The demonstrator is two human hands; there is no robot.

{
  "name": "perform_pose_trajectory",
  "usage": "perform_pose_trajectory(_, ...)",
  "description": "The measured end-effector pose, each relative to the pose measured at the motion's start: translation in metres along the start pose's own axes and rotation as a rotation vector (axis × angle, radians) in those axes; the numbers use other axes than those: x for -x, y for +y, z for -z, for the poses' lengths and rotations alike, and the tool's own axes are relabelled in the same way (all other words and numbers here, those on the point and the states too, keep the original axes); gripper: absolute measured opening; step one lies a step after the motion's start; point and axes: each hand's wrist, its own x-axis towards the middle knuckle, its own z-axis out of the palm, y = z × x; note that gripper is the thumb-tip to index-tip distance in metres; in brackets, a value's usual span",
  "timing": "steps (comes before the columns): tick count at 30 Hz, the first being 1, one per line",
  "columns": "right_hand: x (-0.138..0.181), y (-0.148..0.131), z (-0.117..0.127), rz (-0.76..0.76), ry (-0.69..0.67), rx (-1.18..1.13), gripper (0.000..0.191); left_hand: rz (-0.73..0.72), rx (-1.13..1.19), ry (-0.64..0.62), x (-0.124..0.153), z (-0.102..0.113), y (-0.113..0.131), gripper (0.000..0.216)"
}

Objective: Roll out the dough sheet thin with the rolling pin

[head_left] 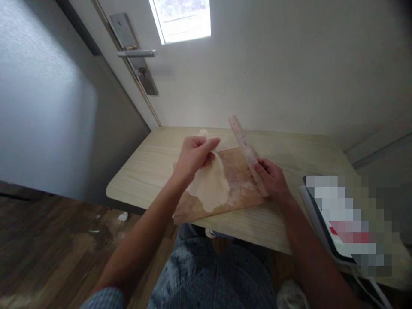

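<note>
Checked clothing (209,274) up front; dough in left hand, rolling pin in right

Left hand (198,152) pinches the far part of a thin dough sheet (212,186). Sheet spreads over the left half of a floured wooden board (246,193); can't tell how much touches. Right hand (272,174) grips the rolling pin (242,138) near its lower end, over the board's right side, pin slanting up-left. Board sits on a pale wood-grain table (135,171), white door (289,68) behind. Partly pixelated tablet (341,251) at right.
</note>
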Motion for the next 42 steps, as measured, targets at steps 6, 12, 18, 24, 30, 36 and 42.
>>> perform_pose_trajectory(6,0.000,0.002,0.001,0.029,0.056,0.056,0.040,0.093,-0.195,-0.293,-0.009,-0.027,-0.050,0.038)
perform_pose_trajectory(12,-0.001,0.001,0.000,0.027,0.064,0.051,0.038,-0.419,-0.763,-0.315,-0.003,-0.006,-0.089,0.046)
perform_pose_trajectory(18,-0.001,0.003,0.001,0.013,0.057,0.056,0.039,-0.477,-1.154,-0.423,0.010,-0.010,-0.105,0.054)
perform_pose_trajectory(24,0.000,0.003,0.001,0.002,0.052,0.053,0.039,-0.446,-1.209,-0.441,0.009,-0.014,-0.100,0.055)
perform_pose_trajectory(30,0.000,-0.002,-0.001,0.023,0.078,0.082,0.039,-0.409,-1.230,-0.379,-0.001,-0.032,-0.096,0.058)
perform_pose_trajectory(36,0.000,0.000,0.000,0.014,0.065,0.078,0.039,-0.482,-1.217,-0.406,-0.013,-0.036,-0.096,0.058)
perform_pose_trajectory(42,0.000,-0.001,-0.001,-0.009,0.091,0.093,0.042,-0.471,-1.208,-0.321,-0.002,-0.038,-0.097,0.054)
